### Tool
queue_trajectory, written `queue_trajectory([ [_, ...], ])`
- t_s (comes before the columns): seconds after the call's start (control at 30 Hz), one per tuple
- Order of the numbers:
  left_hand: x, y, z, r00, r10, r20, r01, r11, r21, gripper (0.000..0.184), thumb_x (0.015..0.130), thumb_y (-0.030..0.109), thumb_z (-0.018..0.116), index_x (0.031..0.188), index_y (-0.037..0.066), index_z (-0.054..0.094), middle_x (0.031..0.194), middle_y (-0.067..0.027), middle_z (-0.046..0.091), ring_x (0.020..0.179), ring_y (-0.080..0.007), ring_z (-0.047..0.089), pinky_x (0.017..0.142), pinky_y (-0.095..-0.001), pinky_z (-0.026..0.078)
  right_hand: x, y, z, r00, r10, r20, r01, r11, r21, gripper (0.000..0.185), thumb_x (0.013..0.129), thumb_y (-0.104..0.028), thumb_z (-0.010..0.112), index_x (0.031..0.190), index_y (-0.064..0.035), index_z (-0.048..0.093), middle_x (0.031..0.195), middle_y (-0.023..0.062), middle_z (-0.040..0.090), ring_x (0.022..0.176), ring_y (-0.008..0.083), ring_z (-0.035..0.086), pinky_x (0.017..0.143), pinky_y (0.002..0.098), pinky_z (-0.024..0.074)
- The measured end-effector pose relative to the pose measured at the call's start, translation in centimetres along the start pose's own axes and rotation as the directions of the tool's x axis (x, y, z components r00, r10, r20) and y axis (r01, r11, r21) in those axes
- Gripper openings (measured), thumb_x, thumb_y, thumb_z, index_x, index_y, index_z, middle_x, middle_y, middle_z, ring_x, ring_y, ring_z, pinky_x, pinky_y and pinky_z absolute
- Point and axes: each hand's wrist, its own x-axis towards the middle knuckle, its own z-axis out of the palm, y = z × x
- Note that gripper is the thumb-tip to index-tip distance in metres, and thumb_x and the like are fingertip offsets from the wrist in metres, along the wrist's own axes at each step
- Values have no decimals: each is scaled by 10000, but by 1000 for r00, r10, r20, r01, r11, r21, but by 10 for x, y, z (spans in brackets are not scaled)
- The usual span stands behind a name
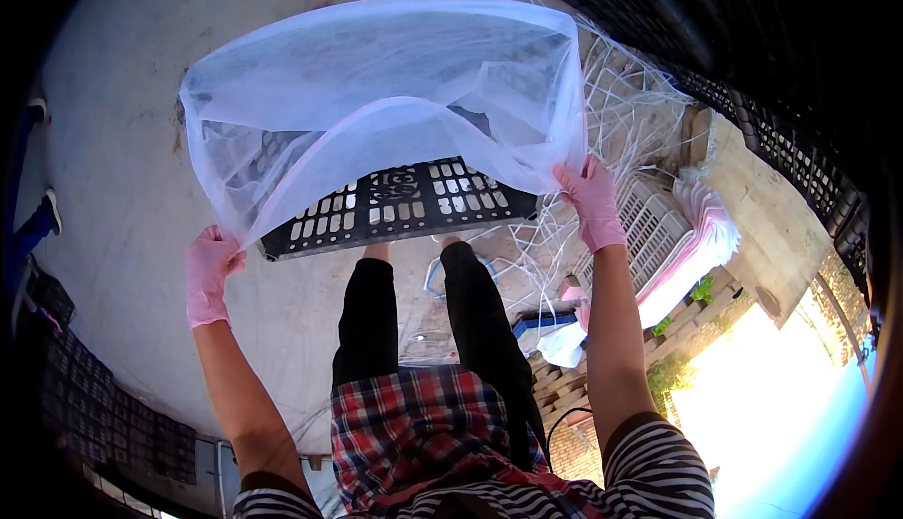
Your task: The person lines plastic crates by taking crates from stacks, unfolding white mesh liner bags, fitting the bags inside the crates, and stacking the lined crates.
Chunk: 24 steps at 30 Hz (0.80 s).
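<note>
Pink gloves cover both hands, and each grip is pinched closed on the near edge of a translucent white sheet: the left hand just below nine o'clock, the right hand between two and three. Stretched between them, the sheet spreads from ten o'clock round to one, its near edge arching up in the middle. Beneath that arch, around the centre toward twelve, a black slotted crate shows its near side, while other parts of it appear dimly through the sheet; whether the sheet passes underneath, I cannot tell. Below the crate come the person's black trousers, then a red plaid garment at six o'clock. White strands lie tangled toward half past one. At three o'clock, just past the right forearm, a grey crate stands beside a pale layered stack. Farther out, black crates loom at two, more dark crates sit at eight, and another person's shoe rests on the concrete floor at nine.
</note>
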Motion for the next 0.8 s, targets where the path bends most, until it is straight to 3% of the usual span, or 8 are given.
queue_trajectory([
  [0.1, 4, -22, 0, 990, -90, 109, 98, 993, -70, 91, 756, 37, 611, 810, 50, 538, 648, -23, 544, 518, -107, 527, 449, -253, 439, 13, 71, -19, 993, -116, -1, 105, 899, -426, 148, 816, -124, 629, 933, -51, 577, 824, 16, 594, 743, 134, 575, 619, 309, 458],
  [0.23, -12, -37, 0, 991, -116, 74, 119, 992, -40, 124, 749, 47, 629, 820, 42, 527, 696, -49, 581, 549, -125, 573, 500, -256, 504, 20, 160, -28, 994, -108, -35, 74, 848, -526, 229, 824, -102, 652, 1039, -69, 580, 868, 42, 626, 675, 122, 592, 573, 251, 496],
  [0.3, -19, -40, 6, 988, -146, 44, 149, 984, -94, 111, 813, 64, 625, 848, 30, 526, 731, -53, 585, 639, -122, 599, 538, -262, 520, -17, 120, -19, 930, 355, 96, -368, 903, 222, 238, 857, -97, 624, 1085, -68, 559, 955, 62, 636, 785, 165, 636, 685, 313, 566],
  [0.33, -21, -46, 11, 988, -149, 38, 152, 984, -92, 110, 813, 64, 625, 848, 30, 526, 731, -53, 585, 639, -122, 599, 538, -262, 520, -20, 130, -18, 928, 357, 103, -372, 902, 222, 238, 857, -97, 624, 1085, -68, 559, 955, 62, 636, 785, 165, 636, 685, 313, 566],
  [0.4, -15, -70, 28, 992, -6, 124, 102, 608, -788, 69, 887, 78, 579, 912, 30, 537, 784, -37, 582, 750, -115, 599, 630, -276, 531, -9, 173, -15, 957, 219, 189, -273, 471, 839, 243, 897, -87, 574, 1134, -62, 527, 1060, 78, 627, 930, 214, 639, 804, 388, 574],
  [0.5, -3, -93, 62, 999, 22, -32, -39, 582, -812, 72, 936, 92, 516, 966, 33, 547, 849, -26, 577, 810, -106, 570, 719, -264, 502, 19, 233, -11, 940, 174, 293, -338, 371, 865, 241, 925, -80, 531, 1164, -64, 506, 1150, 76, 601, 1044, 227, 603, 858, 411, 552],
  [0.73, -1, -105, 100, 904, 50, -425, -274, 830, -485, 152, 968, 158, 477, 1003, 34, 558, 856, -9, 570, 707, -79, 481, 625, -214, 400, -5, 164, 5, 976, 141, 166, -217, 671, 709, 181, 923, -110, 538, 1104, -106, 525, 1051, 43, 617, 950, 156, 610, 754, 348, 577],
  [0.8, 2, -112, 91, 738, 311, -598, -472, 872, -128, 173, 969, 184, 488, 1018, 35, 561, 823, -1, 571, 661, -73, 470, 604, -221, 406, -4, 158, -2, 982, 148, 118, -187, 861, 473, 133, 921, -123, 541, 1053, -116, 528, 945, 14, 614, 814, 105, 598, 645, 282, 571],
])
